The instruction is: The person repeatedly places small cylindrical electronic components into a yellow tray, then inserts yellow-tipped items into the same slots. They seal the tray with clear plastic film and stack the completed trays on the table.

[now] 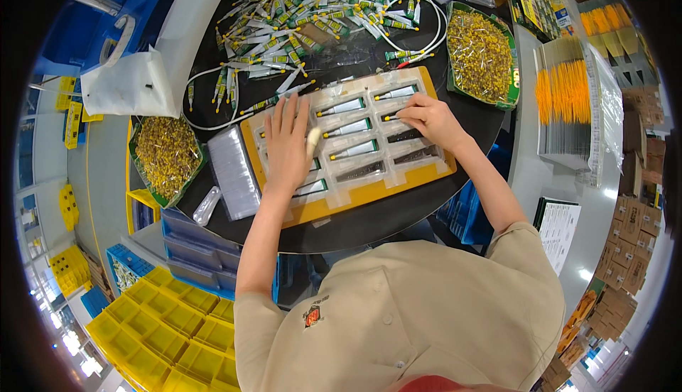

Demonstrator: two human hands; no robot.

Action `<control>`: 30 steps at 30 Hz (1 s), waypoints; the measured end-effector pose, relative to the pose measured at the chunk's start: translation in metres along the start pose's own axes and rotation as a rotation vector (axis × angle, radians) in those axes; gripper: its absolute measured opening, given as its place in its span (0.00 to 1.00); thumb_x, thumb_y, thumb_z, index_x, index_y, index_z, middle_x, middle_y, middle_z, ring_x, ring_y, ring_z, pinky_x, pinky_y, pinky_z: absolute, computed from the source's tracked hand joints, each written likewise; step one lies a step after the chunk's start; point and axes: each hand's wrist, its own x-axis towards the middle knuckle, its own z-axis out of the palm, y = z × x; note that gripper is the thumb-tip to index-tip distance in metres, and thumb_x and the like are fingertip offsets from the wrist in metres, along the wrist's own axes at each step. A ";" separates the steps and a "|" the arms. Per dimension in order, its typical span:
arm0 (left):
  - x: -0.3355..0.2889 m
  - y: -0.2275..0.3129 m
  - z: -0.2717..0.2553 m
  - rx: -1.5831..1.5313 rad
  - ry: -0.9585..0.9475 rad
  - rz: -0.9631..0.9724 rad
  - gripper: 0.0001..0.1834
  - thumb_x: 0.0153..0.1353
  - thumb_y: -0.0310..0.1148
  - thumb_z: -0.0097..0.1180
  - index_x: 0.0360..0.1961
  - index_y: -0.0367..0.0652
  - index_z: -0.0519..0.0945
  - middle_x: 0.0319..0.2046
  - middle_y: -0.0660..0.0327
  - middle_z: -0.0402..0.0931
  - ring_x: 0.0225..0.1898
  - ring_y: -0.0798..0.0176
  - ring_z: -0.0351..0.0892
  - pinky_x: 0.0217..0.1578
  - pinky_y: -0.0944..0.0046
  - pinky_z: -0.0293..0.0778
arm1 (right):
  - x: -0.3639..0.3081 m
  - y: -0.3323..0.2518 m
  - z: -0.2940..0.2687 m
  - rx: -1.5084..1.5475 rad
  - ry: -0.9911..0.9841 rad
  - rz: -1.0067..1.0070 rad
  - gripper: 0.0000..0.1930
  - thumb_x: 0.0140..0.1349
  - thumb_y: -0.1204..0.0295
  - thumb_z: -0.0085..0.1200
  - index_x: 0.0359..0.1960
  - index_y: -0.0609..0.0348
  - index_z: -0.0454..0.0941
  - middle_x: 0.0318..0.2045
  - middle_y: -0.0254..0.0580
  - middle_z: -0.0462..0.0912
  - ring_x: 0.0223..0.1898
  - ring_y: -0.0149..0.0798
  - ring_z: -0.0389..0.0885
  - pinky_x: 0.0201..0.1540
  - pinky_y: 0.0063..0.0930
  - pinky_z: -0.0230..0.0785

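Note:
A yellow board (355, 206) lies on the black round table, carrying clear plastic blisters (387, 166) in columns. Small tubes with yellow tips (348, 128) lie in several of the cavities; dark cavities without tubes show at the lower middle and lower right. My left hand (286, 140) rests flat over the left column, fingers extended, hiding some of the cavities. A pale cover sits on its thumb. At the right column, my right hand (431, 121) pinches a small tube (391, 116), its yellow tip showing left of the fingers, in the second cavity from the top.
Loose tubes (291, 12) are heaped across the table's far side. Green-edged boxes of small yellow-and-clear pieces (483, 55) (168, 156) flank the board. Stacked clear blisters (233, 172) lie left. A white hose loops behind. Yellow bins (167, 321) stand lower left; orange-topped cards (563, 97) right.

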 end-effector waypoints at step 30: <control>-0.027 0.072 0.005 -0.420 -0.103 0.294 0.17 0.45 0.25 0.66 0.40 0.47 0.85 0.35 0.64 0.76 0.39 0.56 0.73 0.41 0.57 0.68 | -0.043 0.011 -0.026 -0.313 0.094 -0.261 0.08 0.52 0.74 0.62 0.35 0.53 0.84 0.47 0.32 0.84 0.55 0.40 0.77 0.56 0.38 0.70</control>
